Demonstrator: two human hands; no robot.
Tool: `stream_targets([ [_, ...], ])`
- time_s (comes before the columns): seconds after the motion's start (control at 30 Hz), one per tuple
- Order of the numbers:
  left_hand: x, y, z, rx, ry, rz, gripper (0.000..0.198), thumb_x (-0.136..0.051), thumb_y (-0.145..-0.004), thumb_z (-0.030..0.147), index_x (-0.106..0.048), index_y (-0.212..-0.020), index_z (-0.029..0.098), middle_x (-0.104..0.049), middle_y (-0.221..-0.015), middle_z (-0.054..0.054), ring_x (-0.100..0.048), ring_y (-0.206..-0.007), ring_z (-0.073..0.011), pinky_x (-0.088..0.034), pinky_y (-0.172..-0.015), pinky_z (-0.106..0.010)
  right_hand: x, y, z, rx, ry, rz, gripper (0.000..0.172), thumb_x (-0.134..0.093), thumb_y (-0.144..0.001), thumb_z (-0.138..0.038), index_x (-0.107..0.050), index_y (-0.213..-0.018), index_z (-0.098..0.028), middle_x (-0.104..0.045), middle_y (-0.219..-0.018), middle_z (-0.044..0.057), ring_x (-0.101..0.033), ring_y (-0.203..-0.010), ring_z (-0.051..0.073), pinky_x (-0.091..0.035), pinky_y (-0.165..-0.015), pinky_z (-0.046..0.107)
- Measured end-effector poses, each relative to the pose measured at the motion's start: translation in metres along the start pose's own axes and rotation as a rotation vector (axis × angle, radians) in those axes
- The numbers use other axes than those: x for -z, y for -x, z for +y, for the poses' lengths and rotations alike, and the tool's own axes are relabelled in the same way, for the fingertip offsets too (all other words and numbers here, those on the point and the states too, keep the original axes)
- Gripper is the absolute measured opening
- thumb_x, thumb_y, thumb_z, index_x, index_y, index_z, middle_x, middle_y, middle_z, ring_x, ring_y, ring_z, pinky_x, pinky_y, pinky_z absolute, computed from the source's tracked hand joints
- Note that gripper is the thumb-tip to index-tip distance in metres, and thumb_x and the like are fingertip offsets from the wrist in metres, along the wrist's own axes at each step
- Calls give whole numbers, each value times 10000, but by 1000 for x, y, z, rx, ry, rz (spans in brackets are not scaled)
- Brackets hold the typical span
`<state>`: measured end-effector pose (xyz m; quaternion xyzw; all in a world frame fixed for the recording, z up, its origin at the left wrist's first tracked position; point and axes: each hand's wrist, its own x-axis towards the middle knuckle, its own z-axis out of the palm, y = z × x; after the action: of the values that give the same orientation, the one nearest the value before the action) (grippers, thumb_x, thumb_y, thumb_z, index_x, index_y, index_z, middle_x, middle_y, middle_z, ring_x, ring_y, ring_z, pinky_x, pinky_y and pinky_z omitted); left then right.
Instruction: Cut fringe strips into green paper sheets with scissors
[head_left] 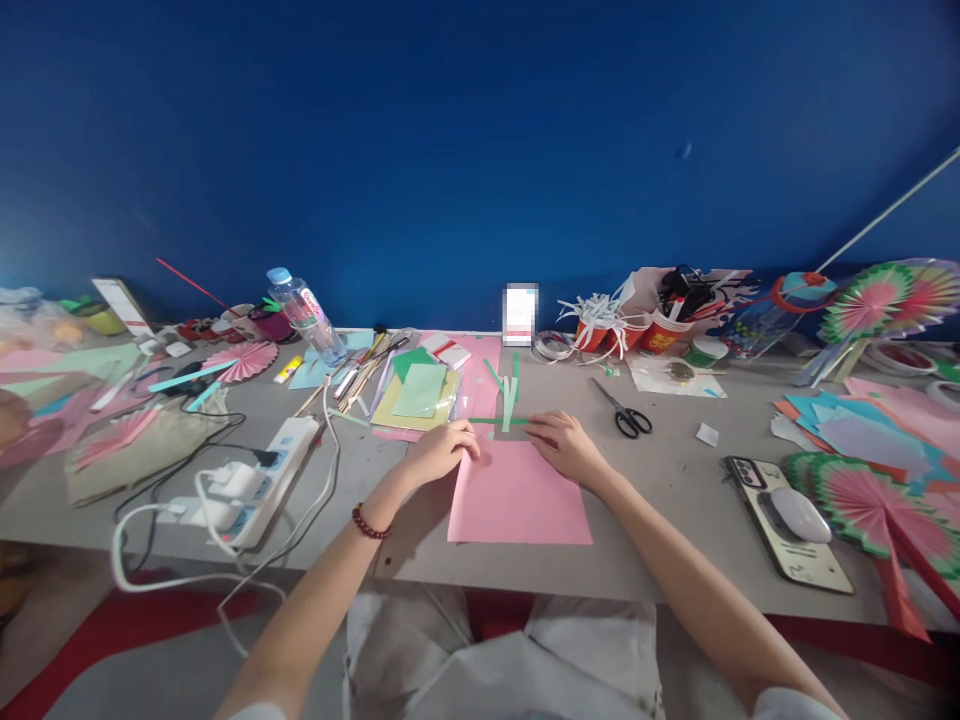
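A pink paper sheet [521, 500] lies on the grey table near its front edge. My left hand [448, 447] rests at the sheet's upper left corner, fingers curled together; what they hold, if anything, is hidden. At the upper right part of the sheet lies my right hand [564, 445], palm down with its fingers stretched out. A thin dark green strip [491, 421] runs along the sheet's far edge between the hands. Beyond it are light green strips [509, 403]. Black-handled scissors [630, 418] lie to the right of my right hand.
At left are a white power strip [281, 470] with cables and a tilted water bottle [306, 315]. Stacked coloured papers [416, 390] sit behind my left hand. To the right are red cups [664, 332], a phone [795, 550] with a white mouse [801, 514], and paper fans [870, 500].
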<state>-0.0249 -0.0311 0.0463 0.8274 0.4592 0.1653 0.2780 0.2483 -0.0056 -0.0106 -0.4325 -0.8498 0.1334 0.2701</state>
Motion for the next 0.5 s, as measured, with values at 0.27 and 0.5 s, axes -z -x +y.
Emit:
stream_targets([
  [0.27, -6, -11, -1, -27, -112, -58, 480, -356, -717, -1, -726, -889, 253, -694, -996, 1, -646, -907, -180, -493, -728, -260, 6, -18, 9, -71, -39, 17, 272, -489, -872, -233, -692, -1052, -227, -670, -1123, 77, -601, -1044, 230, -446, -921, 379],
  [0.5, -9, -25, 9, -27, 114, 29, 465, -393, -713, 16, -700, -1025, 173, -678, -1131, -56, -627, -1024, -207, -502, -886, -333, 13, -104, 37, -326, 105, -82, 376, -465, -875, -211, -620, -1213, -153, -680, -1109, 95, -614, -987, 215, -441, -871, 297],
])
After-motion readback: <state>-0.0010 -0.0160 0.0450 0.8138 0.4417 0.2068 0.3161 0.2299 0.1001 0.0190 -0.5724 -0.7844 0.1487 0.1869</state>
